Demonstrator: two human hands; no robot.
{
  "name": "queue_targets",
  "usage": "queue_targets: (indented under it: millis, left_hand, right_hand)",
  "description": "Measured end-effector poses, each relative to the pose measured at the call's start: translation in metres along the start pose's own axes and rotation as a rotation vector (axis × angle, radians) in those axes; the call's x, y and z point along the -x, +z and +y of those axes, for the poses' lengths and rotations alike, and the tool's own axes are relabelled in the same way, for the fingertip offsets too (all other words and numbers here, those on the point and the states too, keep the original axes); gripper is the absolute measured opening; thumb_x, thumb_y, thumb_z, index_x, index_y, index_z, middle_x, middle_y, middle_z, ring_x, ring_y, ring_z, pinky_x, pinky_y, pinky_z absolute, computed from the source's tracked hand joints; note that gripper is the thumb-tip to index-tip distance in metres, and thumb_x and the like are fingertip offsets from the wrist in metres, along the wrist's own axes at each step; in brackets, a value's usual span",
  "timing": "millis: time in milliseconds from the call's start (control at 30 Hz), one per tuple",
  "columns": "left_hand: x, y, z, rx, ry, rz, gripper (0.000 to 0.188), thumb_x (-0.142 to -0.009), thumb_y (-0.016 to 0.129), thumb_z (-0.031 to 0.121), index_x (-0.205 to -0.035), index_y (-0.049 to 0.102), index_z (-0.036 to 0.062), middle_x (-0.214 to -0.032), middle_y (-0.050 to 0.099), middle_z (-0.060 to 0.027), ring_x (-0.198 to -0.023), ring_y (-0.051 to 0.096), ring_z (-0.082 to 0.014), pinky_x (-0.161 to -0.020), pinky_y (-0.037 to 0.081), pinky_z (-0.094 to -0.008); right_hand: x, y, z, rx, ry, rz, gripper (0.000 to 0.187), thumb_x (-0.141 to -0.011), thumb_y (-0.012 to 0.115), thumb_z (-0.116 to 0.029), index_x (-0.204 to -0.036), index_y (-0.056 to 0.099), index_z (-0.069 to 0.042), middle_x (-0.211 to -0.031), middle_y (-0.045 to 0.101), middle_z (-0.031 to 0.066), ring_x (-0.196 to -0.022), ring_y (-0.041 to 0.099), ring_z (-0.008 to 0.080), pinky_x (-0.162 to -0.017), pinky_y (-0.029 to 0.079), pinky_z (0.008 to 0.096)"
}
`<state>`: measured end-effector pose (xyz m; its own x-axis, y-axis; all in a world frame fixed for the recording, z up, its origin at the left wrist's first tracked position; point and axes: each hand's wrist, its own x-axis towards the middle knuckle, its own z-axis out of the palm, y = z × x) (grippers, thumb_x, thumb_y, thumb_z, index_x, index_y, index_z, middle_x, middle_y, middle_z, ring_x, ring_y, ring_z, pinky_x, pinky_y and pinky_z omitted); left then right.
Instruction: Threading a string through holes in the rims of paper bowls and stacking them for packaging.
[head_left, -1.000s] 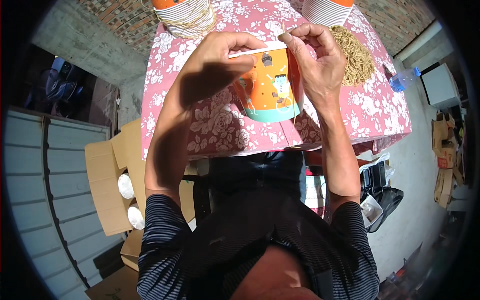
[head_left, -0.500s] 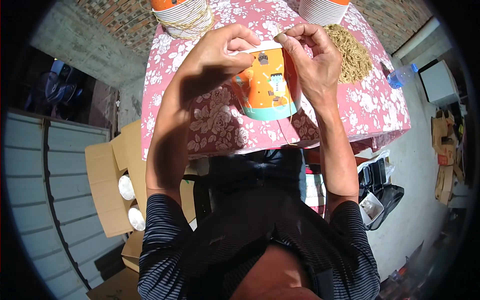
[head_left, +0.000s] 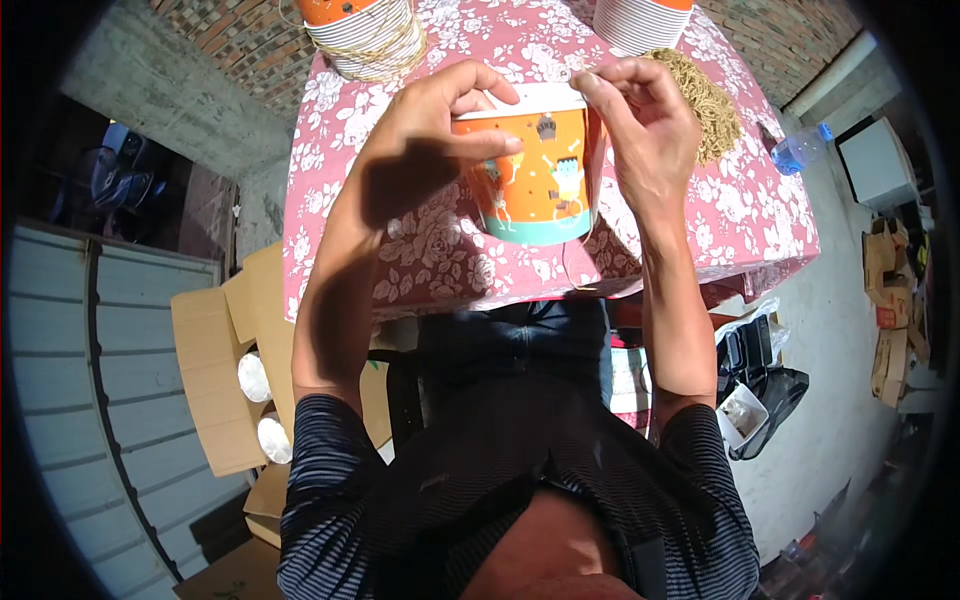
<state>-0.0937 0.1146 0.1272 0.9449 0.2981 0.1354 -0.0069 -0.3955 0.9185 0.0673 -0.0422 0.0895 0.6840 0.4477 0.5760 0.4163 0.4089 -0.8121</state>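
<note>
An orange paper bucket (head_left: 540,190) with a white rim, cartoon figures and a teal base is held over the near part of the table, its mouth facing away from me. My left hand (head_left: 440,110) grips its left side, with the thumb against the printed wall and the other fingers at the rim. At the right end of the rim, my right hand (head_left: 645,125) pinches a thin tan cord between thumb and forefinger; the pinched part is barely visible. The cord's tail (head_left: 566,272) hangs below the bucket's right side onto the tablecloth.
Stacked buckets wound with cord (head_left: 370,45) stand back left, more stacked buckets (head_left: 640,25) back right. A heap of tan cords (head_left: 700,105) lies beyond my right hand, near a plastic bottle (head_left: 800,150). Cardboard boxes (head_left: 215,370) are at lower left. The floral tablecloth (head_left: 430,240) covers the table.
The bucket has turned so its printed front shows wider, and more of the rim is visible. My left thumb has straightened along the wall. My right hand has shifted slightly right.
</note>
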Motion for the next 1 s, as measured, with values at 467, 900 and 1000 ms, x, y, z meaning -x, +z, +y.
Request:
queue_targets:
  millis: [467,900,1000]
  left_hand:
    - [0.014,0.032,0.004,-0.282,0.244,0.076,0.042,-0.088,0.078,0.0,-0.124,0.057,0.0005,-0.081,0.071,-0.0072,-0.073,0.069,-0.0102,-0.064,0.055,-0.0249]
    - [0.012,0.042,-0.003,-0.379,0.319,0.088,0.043,-0.089,0.079,0.006,-0.126,0.059,0.0001,-0.082,0.074,-0.011,-0.076,0.073,-0.0142,-0.064,0.059,-0.0282]
    - [0.011,0.044,-0.003,-0.375,0.31,0.089,0.044,-0.088,0.079,0.006,-0.126,0.059,0.0006,-0.082,0.074,-0.0117,-0.078,0.074,-0.0154,-0.066,0.059,-0.0289]
  right_hand:
    - [0.065,-0.021,-0.045,-0.128,0.445,-0.22,0.016,-0.095,0.073,0.002,-0.101,0.059,-0.001,-0.08,0.068,0.0018,-0.07,0.058,0.002,-0.063,0.046,0.0187]
    - [0.065,-0.025,-0.041,-0.134,0.509,-0.214,0.015,-0.095,0.072,0.001,-0.1,0.059,-0.003,-0.078,0.067,0.001,-0.069,0.057,0.0022,-0.061,0.045,0.0193]
    - [0.066,-0.024,-0.038,-0.148,0.484,-0.19,0.015,-0.095,0.073,0.001,-0.1,0.059,-0.003,-0.076,0.066,-0.0003,-0.068,0.056,0.0019,-0.06,0.043,0.0189]
